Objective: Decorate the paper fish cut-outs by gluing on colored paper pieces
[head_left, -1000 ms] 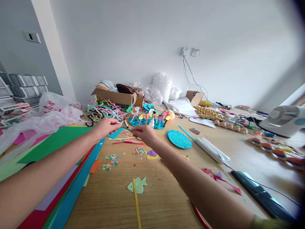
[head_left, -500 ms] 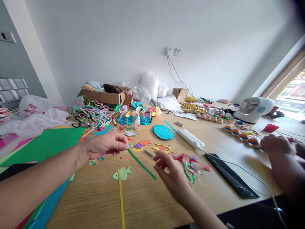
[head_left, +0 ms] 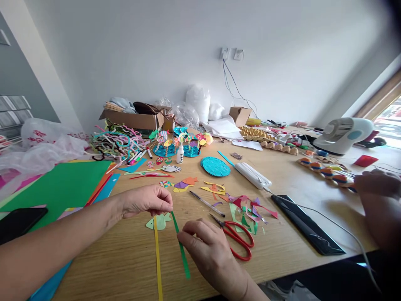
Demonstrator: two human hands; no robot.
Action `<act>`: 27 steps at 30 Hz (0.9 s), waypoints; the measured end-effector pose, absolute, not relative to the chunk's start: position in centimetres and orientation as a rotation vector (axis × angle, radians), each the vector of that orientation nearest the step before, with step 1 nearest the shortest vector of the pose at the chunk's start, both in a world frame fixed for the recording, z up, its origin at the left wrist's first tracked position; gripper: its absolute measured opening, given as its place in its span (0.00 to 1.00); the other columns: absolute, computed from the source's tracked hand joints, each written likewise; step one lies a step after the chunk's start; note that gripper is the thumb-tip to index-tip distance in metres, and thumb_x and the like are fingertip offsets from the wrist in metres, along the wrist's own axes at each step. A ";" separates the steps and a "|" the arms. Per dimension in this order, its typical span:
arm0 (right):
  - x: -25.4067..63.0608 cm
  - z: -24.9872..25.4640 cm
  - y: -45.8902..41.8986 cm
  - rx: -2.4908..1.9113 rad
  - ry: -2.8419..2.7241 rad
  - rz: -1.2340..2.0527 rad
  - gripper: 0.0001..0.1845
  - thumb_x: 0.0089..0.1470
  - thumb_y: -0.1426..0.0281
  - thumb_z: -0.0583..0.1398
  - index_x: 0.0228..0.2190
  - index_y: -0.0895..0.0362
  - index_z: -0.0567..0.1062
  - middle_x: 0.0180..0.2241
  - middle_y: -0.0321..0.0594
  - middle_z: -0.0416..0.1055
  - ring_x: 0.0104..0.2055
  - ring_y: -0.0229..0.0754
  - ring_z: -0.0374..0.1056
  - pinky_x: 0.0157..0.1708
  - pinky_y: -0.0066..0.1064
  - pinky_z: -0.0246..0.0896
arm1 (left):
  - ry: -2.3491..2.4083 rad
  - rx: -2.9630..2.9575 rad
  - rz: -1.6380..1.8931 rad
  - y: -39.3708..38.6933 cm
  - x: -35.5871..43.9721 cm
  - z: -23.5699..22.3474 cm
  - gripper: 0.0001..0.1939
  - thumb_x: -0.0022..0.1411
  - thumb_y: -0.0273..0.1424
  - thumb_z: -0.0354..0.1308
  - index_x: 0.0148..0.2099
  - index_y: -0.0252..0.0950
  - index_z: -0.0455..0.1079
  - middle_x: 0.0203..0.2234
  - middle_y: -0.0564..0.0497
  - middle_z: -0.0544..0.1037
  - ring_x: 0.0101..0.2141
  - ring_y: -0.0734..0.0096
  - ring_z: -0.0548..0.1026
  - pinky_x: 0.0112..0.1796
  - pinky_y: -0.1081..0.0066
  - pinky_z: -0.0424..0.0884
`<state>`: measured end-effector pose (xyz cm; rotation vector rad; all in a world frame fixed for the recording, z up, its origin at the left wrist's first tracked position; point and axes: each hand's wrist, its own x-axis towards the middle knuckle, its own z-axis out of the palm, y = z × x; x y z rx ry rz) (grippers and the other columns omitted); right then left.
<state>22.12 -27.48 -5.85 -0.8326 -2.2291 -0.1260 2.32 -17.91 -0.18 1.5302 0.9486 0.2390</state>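
A narrow green paper strip (head_left: 184, 261) hangs from my left hand (head_left: 145, 201), its top end pinched between thumb and fingertips. Partway down, my right hand (head_left: 213, 255) has thumb and forefinger closed on the same strip. Under the left hand, a pale green paper fish (head_left: 160, 223) lies on the table with a yellow paper strip (head_left: 158, 263) across it, running towards the near edge. Red-handled scissors (head_left: 223, 224) rest just beyond my right hand, and a pen (head_left: 208, 203) lies behind them.
Paper scraps (head_left: 244, 209) and a black flat packet (head_left: 308, 225) are on the right, near a co-worker's hand (head_left: 377, 186). Blue discs (head_left: 216, 166), a glue bottle (head_left: 180, 154) and small paper fish (head_left: 182, 186) lie farther back. Coloured sheets (head_left: 59, 184) and a phone (head_left: 23, 221) are left.
My right hand has moved down and left and closed on the green strip, which now hangs more steeply. My left hand is slightly lower. The scissors have come into view.
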 end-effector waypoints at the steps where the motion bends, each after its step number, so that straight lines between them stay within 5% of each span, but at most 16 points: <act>1: 21.8 -6.1 -27.6 -0.849 -2.229 -0.118 0.12 0.61 0.76 0.49 0.34 0.58 0.71 0.32 0.39 0.70 0.29 0.36 0.61 0.28 0.27 0.55 | 0.965 1.533 0.226 -17.8 2.3 -0.6 0.13 0.48 0.39 0.61 0.25 0.33 0.67 0.17 0.57 0.64 0.21 0.77 0.60 0.23 0.77 0.56; 10: 19.1 -8.4 -27.5 -1.003 -2.364 0.027 0.12 0.60 0.76 0.50 0.26 0.57 0.67 0.27 0.36 0.68 0.28 0.36 0.62 0.28 0.26 0.57 | 1.141 1.899 0.197 -16.9 1.3 -4.3 0.10 0.47 0.37 0.54 0.23 0.34 0.67 0.17 0.58 0.65 0.23 0.74 0.62 0.24 0.75 0.56; 27: 17.0 -9.1 -26.7 -1.208 -2.536 0.032 0.06 0.50 0.75 0.61 0.26 0.56 0.67 0.30 0.35 0.68 0.30 0.39 0.62 0.28 0.29 0.57 | 1.247 2.179 0.255 -16.5 -0.1 -6.3 0.06 0.50 0.30 0.52 0.23 0.36 0.66 0.22 0.55 0.69 0.27 0.70 0.67 0.28 0.74 0.58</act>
